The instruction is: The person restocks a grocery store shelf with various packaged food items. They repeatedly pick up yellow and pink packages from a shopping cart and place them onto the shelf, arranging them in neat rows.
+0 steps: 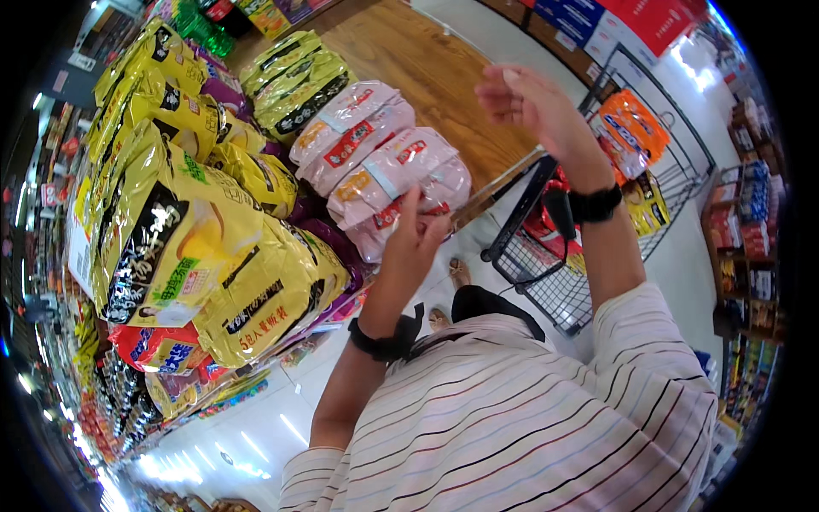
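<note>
My left hand (414, 246) is at the near edge of the pink multipacks of instant noodles (400, 169), index finger extended and other fingers partly curled. It seems to hold nothing; whether its fingertips touch the wrapper I cannot tell. Raised above the wooden display top (435, 77), my right hand (534, 105) has its fingers extended and nothing in it. Two rows of pink packs stand side by side on the display. Behind them sit yellow-green packs (294, 86). Large yellow noodle multipacks (179, 224) are piled to the left, with purple packs partly hidden beneath.
A wire shopping cart (556, 294) stands at my right, holding an orange pack (630, 134), a yellow pack (646, 205) and red packages. Red packs (160, 349) lie below the yellow pile. Green bottles (201, 29) stand at the back; stocked shelves (748, 237) line the right.
</note>
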